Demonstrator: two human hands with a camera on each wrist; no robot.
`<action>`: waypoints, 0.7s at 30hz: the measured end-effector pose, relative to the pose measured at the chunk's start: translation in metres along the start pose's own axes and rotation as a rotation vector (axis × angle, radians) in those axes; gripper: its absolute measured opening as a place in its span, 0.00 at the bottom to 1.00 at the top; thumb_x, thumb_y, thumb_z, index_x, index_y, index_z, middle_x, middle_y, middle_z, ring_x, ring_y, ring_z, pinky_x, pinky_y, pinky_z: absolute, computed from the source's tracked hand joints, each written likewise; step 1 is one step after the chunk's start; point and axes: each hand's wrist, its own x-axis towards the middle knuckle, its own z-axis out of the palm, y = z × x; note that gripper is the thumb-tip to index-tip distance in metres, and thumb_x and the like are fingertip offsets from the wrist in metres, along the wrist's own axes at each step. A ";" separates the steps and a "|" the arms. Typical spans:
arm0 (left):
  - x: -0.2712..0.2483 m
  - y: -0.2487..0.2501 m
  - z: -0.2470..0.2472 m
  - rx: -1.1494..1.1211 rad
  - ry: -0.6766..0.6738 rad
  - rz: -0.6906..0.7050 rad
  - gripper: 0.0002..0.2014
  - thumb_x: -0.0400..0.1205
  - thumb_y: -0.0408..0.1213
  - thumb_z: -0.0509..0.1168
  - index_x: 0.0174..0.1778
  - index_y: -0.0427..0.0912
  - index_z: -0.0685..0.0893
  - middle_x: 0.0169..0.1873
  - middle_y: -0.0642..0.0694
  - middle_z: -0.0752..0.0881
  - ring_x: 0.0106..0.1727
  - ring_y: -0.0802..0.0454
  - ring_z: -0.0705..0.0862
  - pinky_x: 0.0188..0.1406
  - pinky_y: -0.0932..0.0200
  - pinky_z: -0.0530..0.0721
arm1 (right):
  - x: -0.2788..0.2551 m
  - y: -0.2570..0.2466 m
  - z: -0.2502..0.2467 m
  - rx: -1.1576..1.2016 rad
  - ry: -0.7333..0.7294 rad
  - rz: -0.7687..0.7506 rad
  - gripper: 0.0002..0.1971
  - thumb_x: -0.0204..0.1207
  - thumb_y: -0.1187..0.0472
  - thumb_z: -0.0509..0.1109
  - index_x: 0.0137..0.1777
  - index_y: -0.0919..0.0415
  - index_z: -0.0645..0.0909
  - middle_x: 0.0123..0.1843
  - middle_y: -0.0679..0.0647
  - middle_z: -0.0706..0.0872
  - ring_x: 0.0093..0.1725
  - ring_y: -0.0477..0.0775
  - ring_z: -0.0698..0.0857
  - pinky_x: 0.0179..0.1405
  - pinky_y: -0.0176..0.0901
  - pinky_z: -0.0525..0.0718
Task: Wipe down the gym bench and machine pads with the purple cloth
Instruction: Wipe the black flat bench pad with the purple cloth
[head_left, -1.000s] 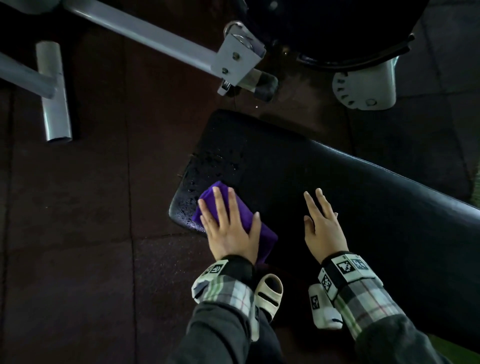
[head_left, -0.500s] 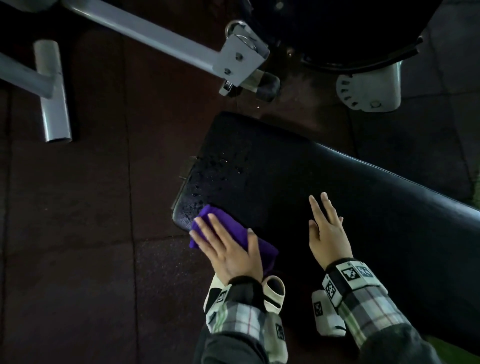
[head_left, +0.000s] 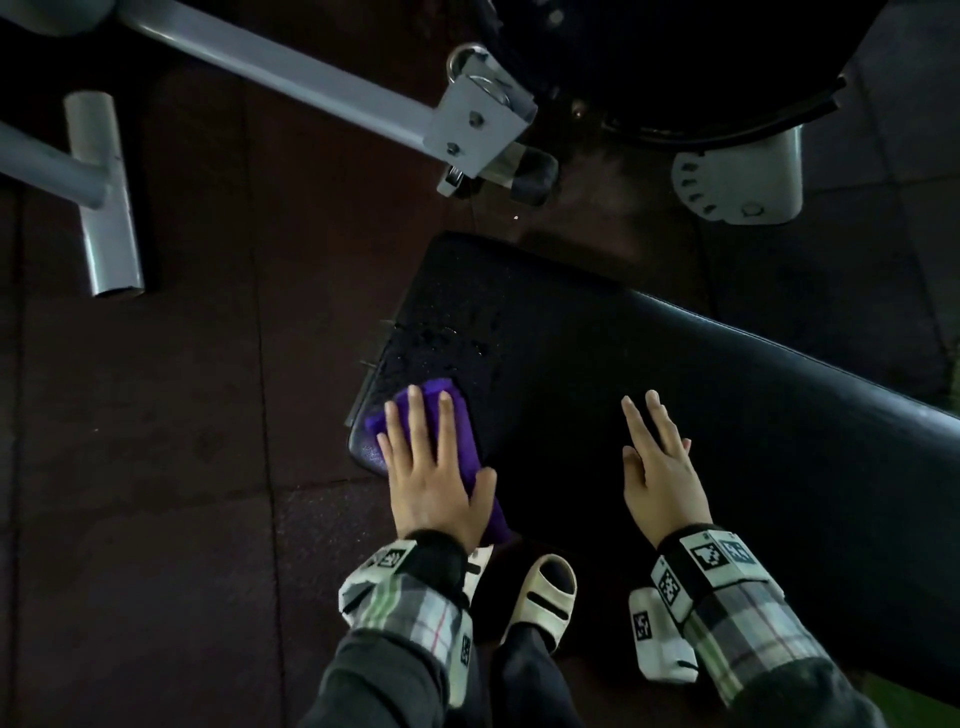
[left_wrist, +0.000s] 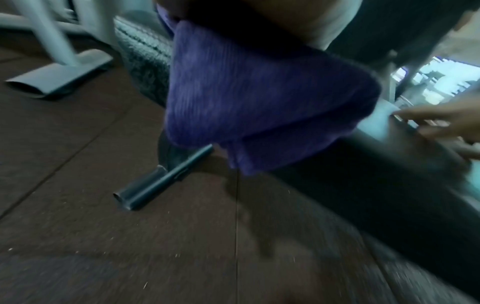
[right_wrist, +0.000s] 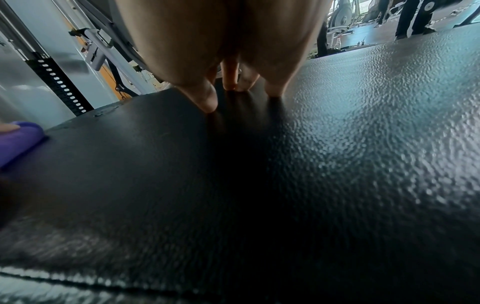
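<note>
Head view: left hand (head_left: 434, 475) flat, fingers straight, pressing purple cloth (head_left: 441, 415) on bench pad (head_left: 597, 364) near-left corner; right hand (head_left: 660, 467) flat on pad beside it, holding nothing
Left wrist: cloth (left_wrist: 259, 98) overhangs pad edge
Right wrist: fingertips (right_wrist: 207, 100) touching pad

L hand (head_left: 434, 478) flat on purple cloth (head_left: 457, 415), bench (head_left: 597, 374) corner; R hand (head_left: 662, 467) flat.

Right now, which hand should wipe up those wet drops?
Left. The left hand already presses the purple cloth just below the droplets; the right hand lies bare on the bench.
</note>
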 end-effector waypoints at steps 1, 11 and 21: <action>-0.009 -0.001 0.000 0.012 -0.013 0.036 0.44 0.70 0.54 0.58 0.84 0.46 0.56 0.84 0.39 0.53 0.84 0.34 0.49 0.80 0.35 0.53 | 0.000 0.001 0.000 0.000 0.003 -0.002 0.28 0.84 0.62 0.55 0.82 0.46 0.52 0.84 0.42 0.42 0.79 0.38 0.42 0.79 0.45 0.39; 0.013 -0.033 -0.020 -0.124 0.059 -0.202 0.40 0.70 0.51 0.53 0.83 0.48 0.62 0.84 0.40 0.55 0.83 0.33 0.52 0.80 0.33 0.57 | -0.001 0.001 0.000 0.004 0.001 0.005 0.28 0.85 0.62 0.54 0.82 0.46 0.51 0.84 0.42 0.41 0.81 0.41 0.42 0.79 0.45 0.38; -0.002 0.000 0.001 0.028 -0.006 0.071 0.31 0.83 0.57 0.54 0.81 0.50 0.67 0.84 0.40 0.57 0.84 0.34 0.51 0.79 0.35 0.58 | -0.001 0.003 -0.002 0.014 -0.016 -0.016 0.28 0.85 0.62 0.54 0.82 0.46 0.52 0.84 0.43 0.41 0.79 0.38 0.41 0.79 0.46 0.39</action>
